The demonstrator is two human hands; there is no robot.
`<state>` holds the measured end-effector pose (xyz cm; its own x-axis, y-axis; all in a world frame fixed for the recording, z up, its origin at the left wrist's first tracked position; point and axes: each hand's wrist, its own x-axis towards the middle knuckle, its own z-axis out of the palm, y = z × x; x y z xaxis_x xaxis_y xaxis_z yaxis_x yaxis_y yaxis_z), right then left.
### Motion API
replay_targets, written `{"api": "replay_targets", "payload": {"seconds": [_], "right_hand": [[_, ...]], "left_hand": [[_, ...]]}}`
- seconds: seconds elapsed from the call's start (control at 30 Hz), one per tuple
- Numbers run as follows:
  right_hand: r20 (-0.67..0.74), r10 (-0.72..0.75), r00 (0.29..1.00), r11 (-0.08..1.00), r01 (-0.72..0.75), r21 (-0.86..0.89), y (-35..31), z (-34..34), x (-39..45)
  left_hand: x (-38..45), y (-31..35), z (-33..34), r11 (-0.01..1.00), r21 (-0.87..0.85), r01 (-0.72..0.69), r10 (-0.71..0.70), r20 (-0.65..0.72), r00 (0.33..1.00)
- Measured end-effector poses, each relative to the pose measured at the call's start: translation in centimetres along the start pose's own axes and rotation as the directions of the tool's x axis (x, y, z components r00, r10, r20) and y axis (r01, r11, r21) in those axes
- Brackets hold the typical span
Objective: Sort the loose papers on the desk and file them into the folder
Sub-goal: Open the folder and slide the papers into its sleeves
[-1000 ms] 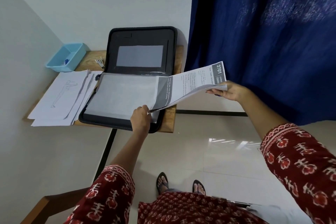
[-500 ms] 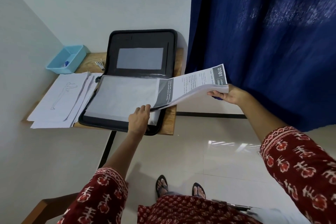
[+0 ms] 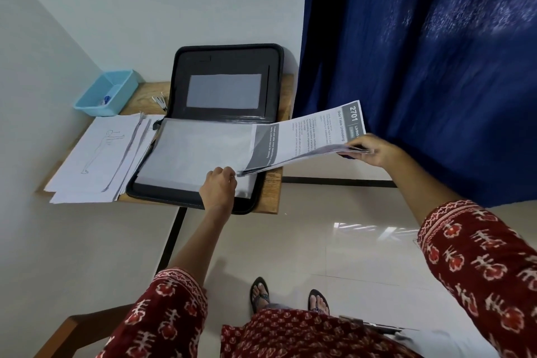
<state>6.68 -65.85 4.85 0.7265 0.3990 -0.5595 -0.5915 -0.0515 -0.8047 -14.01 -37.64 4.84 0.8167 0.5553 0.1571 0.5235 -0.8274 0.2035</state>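
Note:
A black zip folder [image 3: 263, 73] lies open on the small wooden desk [image 3: 286, 96], its lid leaning on the wall. A clear plastic sleeve with a white sheet [image 3: 197, 151] covers its lower half. My right hand [image 3: 370, 150] grips the far edge of a thin stack of printed papers [image 3: 308, 138], lifted above the folder's right side. My left hand [image 3: 219, 187] sits at the folder's near edge, its fingers curled at the stack's lower corner and the sleeve's edge. A pile of loose white papers [image 3: 98, 157] lies left of the folder.
A light blue tray [image 3: 106, 93] stands at the desk's back left corner, with a few small clips [image 3: 159, 102] beside it. A dark blue curtain [image 3: 421, 52] hangs close on the right. White walls bound the desk at left and behind. A wooden chair edge [image 3: 66, 328] shows below left.
The printed stack has stayed lifted in my right hand, shifting slightly. My left hand's fingers moved a little at the stack's lower corner.

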Motion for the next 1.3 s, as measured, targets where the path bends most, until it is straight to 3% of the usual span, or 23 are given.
{"api": "replay_targets", "payload": {"seconds": [0.27, 0.43, 0.57, 0.67, 0.73, 0.8, 0.87, 1.0, 1.07, 1.13, 1.23, 1.3], "right_hand": [[0.019, -0.024, 1.000, 0.991, 0.021, 0.136, 0.0, 0.1, -0.4], [0.013, -0.025, 1.000, 0.994, 0.023, 0.110, 0.2, 0.5, -0.4], [-0.002, 0.014, 1.000, 0.999, -0.014, 0.040, 0.4, 1.0, -0.4], [-0.028, 0.050, 0.998, 0.999, -0.050, -0.005, 1.0, 0.7, -0.2], [-0.040, 0.059, 0.997, 0.998, -0.060, -0.026, 1.2, 0.5, 0.2], [-0.044, 0.062, 0.997, 0.995, -0.065, -0.072, 1.2, 0.5, 0.2], [-0.083, 0.061, 0.995, 0.981, -0.075, -0.177, 1.2, 0.6, 0.1], [-0.141, 0.024, 0.990, 0.941, -0.070, -0.330, 1.5, 0.6, 1.1], [-0.234, -0.079, 0.969, 0.812, -0.074, -0.579, 1.4, 0.9, 1.5], [-0.292, -0.292, 0.911, 0.558, -0.086, -0.825, 1.4, 2.0, 1.6], [-0.204, -0.547, 0.812, 0.275, -0.056, -0.960, 1.1, 5.7, 0.8], [-0.071, -0.609, 0.790, 0.096, -0.016, -0.995, 1.2, 8.4, 0.6]], "left_hand": [[-0.6, -0.6, 0.0, 0.998, 0.000, -0.064, 0.064, -0.036, 0.997], [-0.6, -0.3, -0.6, 0.995, -0.014, -0.096, 0.096, -0.014, 0.995], [-0.8, 0.3, -0.9, 0.982, 0.032, -0.184, 0.182, 0.067, 0.981], [-0.8, 0.1, -0.8, 0.990, -0.064, -0.122, 0.128, 0.111, 0.985], [-1.0, 0.1, -0.8, 0.989, 0.008, -0.148, 0.145, 0.163, 0.976], [-1.1, 0.1, -0.6, 0.977, 0.073, -0.198, 0.187, 0.139, 0.972], [-0.8, 0.0, -0.2, 0.973, 0.026, -0.228, 0.225, 0.081, 0.971], [0.1, 0.1, 0.7, 0.975, 0.069, -0.213, 0.201, 0.153, 0.968], [0.4, 0.4, 0.9, 0.980, 0.052, -0.193, 0.183, 0.153, 0.971], [0.5, 0.6, 1.3, 0.985, 0.025, -0.172, 0.167, 0.141, 0.976], [0.4, 0.8, 1.7, 0.991, -0.013, -0.134, 0.135, 0.128, 0.983], [0.4, 0.9, 1.9, 0.994, -0.034, -0.106, 0.110, 0.126, 0.986]]}}
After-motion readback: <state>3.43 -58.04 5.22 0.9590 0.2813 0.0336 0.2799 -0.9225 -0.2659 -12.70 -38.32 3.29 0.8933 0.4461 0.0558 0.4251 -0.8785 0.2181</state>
